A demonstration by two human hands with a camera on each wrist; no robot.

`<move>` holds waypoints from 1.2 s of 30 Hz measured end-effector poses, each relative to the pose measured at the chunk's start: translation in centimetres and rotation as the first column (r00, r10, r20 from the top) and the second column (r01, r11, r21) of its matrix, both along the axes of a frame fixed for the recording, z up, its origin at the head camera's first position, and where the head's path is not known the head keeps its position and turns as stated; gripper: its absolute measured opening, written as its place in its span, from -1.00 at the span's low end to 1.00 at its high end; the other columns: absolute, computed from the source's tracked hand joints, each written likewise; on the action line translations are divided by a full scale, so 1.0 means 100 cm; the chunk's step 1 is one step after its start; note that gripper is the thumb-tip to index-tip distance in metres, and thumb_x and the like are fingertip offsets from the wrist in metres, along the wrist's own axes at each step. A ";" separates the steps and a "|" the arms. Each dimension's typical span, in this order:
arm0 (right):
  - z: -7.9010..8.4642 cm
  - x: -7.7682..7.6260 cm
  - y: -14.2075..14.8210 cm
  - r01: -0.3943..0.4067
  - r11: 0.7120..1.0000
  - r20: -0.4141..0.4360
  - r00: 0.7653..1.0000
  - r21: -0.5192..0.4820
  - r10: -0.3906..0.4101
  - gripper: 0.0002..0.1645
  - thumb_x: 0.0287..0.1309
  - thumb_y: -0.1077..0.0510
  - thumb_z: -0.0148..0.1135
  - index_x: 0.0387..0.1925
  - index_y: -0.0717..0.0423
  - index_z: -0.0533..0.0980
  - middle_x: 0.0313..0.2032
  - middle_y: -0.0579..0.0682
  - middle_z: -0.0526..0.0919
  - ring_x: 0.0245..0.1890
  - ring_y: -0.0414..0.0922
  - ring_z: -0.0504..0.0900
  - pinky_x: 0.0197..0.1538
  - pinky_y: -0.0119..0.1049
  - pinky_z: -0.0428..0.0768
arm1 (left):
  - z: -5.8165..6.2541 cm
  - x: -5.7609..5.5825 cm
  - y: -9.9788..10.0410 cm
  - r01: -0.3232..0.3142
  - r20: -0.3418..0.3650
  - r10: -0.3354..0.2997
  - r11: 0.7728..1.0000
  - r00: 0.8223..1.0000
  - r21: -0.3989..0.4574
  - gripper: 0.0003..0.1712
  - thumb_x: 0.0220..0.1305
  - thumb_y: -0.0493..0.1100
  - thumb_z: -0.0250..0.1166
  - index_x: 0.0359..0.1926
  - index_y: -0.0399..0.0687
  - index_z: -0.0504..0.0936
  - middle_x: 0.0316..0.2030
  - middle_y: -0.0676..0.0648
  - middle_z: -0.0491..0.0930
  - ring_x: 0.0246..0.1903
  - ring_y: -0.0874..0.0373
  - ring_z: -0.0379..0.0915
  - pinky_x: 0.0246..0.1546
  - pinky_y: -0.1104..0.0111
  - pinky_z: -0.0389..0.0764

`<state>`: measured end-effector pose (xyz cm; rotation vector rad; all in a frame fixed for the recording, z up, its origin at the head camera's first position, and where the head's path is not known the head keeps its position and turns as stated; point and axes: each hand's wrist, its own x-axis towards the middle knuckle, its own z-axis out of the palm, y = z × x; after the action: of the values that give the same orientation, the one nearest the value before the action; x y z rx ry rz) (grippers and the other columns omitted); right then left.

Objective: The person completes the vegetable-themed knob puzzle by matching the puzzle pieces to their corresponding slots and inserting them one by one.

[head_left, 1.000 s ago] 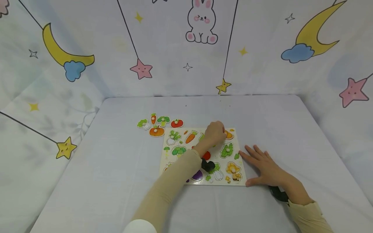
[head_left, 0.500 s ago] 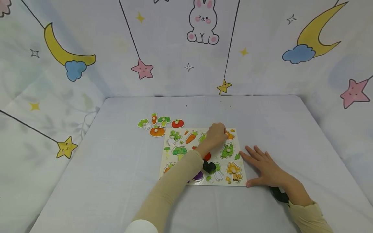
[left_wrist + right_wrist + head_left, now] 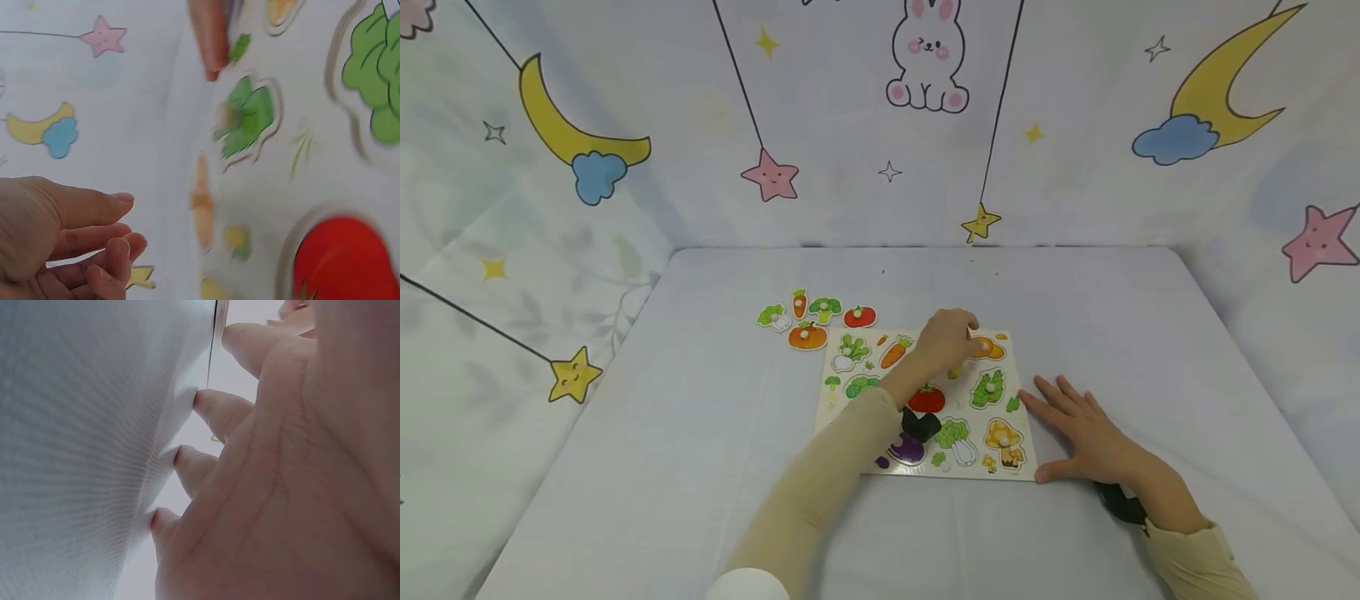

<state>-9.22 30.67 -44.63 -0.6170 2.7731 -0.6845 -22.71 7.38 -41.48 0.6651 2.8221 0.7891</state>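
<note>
My left hand point(image 3: 946, 340) is over the upper right part of a cream vegetable puzzle board point(image 3: 973, 417). In the left wrist view its thumb and fingers point(image 3: 87, 209) are loosely bent, apart, with nothing between them. Beside it, an orange, rounded vegetable piece point(image 3: 989, 348) lies in the top right spot. A knobbed leafy green piece point(image 3: 988, 388) and a mushroom piece point(image 3: 1002, 438) sit in the board below it. My right hand point(image 3: 1093, 442) is spread at the board's right edge; its fingertips press the white cloth in the right wrist view point(image 3: 187, 453).
Behind the board's left corner lie several loose knobbed pieces: a cabbage point(image 3: 773, 317), a carrot point(image 3: 800, 304), a broccoli point(image 3: 825, 310), a tomato point(image 3: 860, 317) and a pumpkin point(image 3: 808, 336). A printed curtain point(image 3: 820, 108) stands behind the table.
My left hand has let go of the orange vegetable piece and moved a little left, uncovering it. My right hand stays at the board's edge. The head view has shifted slightly.
</note>
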 end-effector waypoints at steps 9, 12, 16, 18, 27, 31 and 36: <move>-0.003 -0.001 0.001 0.026 1.000 0.032 0.999 0.015 -0.027 0.34 -0.34 -0.44 0.46 0.49 -0.13 0.13 0.50 0.27 -0.02 0.49 0.37 -0.23 0.34 0.45 -0.23 | 0.013 -0.009 -0.072 -0.112 -0.096 0.133 0.974 0.986 0.195 -0.71 0.29 -0.18 0.30 -0.01 -0.21 0.68 -0.34 -0.12 0.65 -0.43 0.09 0.49 -0.37 0.38 0.49; -0.003 -0.001 0.001 0.024 1.000 0.030 0.999 0.014 -0.024 0.34 -0.33 -0.45 0.46 0.49 -0.13 0.12 0.50 0.27 -0.02 0.49 0.37 -0.23 0.34 0.45 -0.23 | 0.010 -0.013 -0.102 -0.201 -0.116 0.235 0.947 0.965 0.252 -0.75 0.27 -0.21 0.31 -0.07 -0.23 0.70 -0.37 -0.15 0.64 -0.41 0.04 0.49 -0.37 0.33 0.49; -0.003 -0.001 0.001 0.017 1.000 0.030 0.999 0.015 -0.018 0.33 -0.32 -0.45 0.45 0.50 -0.14 0.12 0.51 0.26 -0.03 0.49 0.36 -0.23 0.34 0.44 -0.22 | 0.000 -0.019 -0.145 -0.315 -0.124 0.365 0.899 0.923 0.304 -0.77 0.24 -0.25 0.31 -0.12 -0.30 0.70 -0.41 -0.20 0.63 -0.43 -0.03 0.50 -0.39 0.28 0.46; -0.003 -0.001 0.001 0.013 1.000 0.027 1.000 0.011 -0.014 0.33 -0.30 -0.45 0.45 0.50 -0.14 0.11 0.51 0.26 -0.03 0.49 0.36 -0.23 0.34 0.44 -0.22 | -0.006 -0.020 -0.165 -0.359 -0.117 0.411 0.878 0.904 0.317 -0.76 0.22 -0.26 0.32 -0.12 -0.33 0.70 -0.41 -0.23 0.62 -0.41 -0.06 0.51 -0.38 0.24 0.47; -0.002 0.000 0.001 0.016 1.000 0.032 0.999 -0.003 -0.015 0.32 -0.30 -0.44 0.44 0.50 -0.15 0.11 0.51 0.26 -0.04 0.49 0.36 -0.24 0.35 0.43 -0.24 | -0.036 -0.018 -0.231 -0.565 -0.009 0.599 0.759 0.801 0.323 -0.71 0.20 -0.20 0.35 -0.13 -0.33 0.69 -0.39 -0.21 0.55 -0.33 -0.03 0.39 -0.29 0.29 0.33; -0.001 -0.001 0.002 0.016 1.000 0.037 0.999 -0.007 -0.016 0.33 -0.30 -0.45 0.44 0.50 -0.15 0.10 0.51 0.27 -0.04 0.49 0.36 -0.25 0.36 0.42 -0.25 | -0.047 -0.013 -0.244 -0.603 0.041 0.630 0.721 0.776 0.343 -0.68 0.19 -0.12 0.38 -0.14 -0.30 0.70 -0.36 -0.23 0.60 -0.34 0.03 0.39 -0.33 0.35 0.31; 0.000 -0.001 0.001 0.020 1.000 0.039 0.999 -0.008 -0.019 0.34 -0.31 -0.46 0.43 0.50 -0.14 0.11 0.51 0.26 -0.05 0.49 0.35 -0.26 0.36 0.42 -0.26 | -0.053 -0.011 -0.245 -0.574 0.052 0.603 0.725 0.796 0.381 -0.66 0.20 -0.08 0.38 -0.15 -0.29 0.72 -0.34 -0.24 0.64 -0.36 0.06 0.43 -0.37 0.41 0.35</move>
<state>-9.29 30.78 -44.66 -0.5729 2.7453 -0.7055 -23.77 -17.15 -46.83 -0.2319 2.9893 1.4646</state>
